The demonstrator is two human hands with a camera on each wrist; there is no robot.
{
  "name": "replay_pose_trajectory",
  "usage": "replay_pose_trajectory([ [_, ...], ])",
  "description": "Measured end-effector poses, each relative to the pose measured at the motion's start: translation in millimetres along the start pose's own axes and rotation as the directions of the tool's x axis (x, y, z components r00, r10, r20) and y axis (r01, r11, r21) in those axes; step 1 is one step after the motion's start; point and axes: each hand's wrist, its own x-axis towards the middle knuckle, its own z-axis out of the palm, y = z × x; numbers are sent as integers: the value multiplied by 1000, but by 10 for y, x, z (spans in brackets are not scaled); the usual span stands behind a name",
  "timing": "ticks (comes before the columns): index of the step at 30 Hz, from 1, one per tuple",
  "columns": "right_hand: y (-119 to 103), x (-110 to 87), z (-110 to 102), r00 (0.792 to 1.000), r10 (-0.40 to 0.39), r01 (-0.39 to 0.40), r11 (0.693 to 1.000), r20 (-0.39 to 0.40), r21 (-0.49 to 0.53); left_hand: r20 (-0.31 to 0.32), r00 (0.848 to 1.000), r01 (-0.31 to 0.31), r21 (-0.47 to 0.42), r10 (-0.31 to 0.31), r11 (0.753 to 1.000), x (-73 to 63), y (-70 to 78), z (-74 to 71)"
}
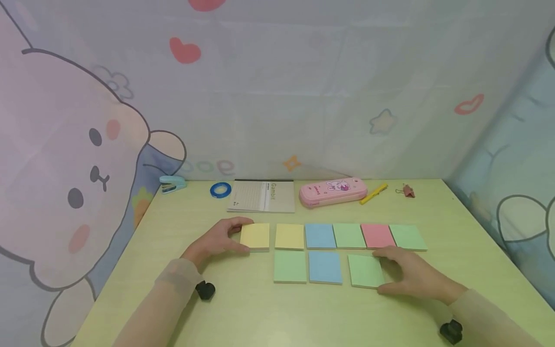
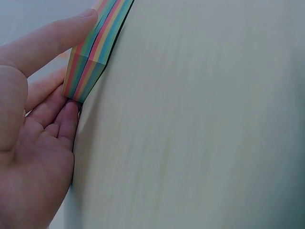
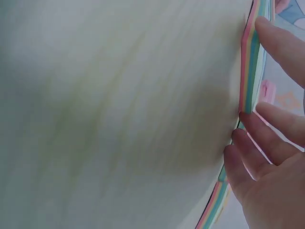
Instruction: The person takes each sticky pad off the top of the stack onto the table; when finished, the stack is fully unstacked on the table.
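At the left end of the back row, my left hand (image 1: 219,237) grips a yellow sticky-note pad (image 1: 255,236) between thumb and fingers. Striped edges of the held pad (image 2: 83,71) show in the left wrist view as two layers with a dark line between them. My right hand (image 1: 412,274) holds a green sticky-note pad (image 1: 365,271) by its right side, thumb at the near corner and fingers at the far one. Left of it in the front row lie a blue pad (image 1: 325,268) and another green pad (image 1: 289,267).
The back row continues with yellow (image 1: 289,236), blue (image 1: 320,236), green (image 1: 349,235), pink (image 1: 378,235) and green (image 1: 407,237) pads. Behind stand a stapler (image 1: 172,184), blue tape (image 1: 220,190), notebook (image 1: 261,196), pink pencil case (image 1: 333,192), yellow pen (image 1: 374,193) and binder clip (image 1: 406,191).
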Motion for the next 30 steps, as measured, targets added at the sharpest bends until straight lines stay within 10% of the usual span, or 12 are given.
replay_pose_trajectory([
  [30, -70, 146, 29, 1000, -31, 31, 999, -3, -11, -2, 1000, -7, -9, 7, 1000, -4, -12, -7],
])
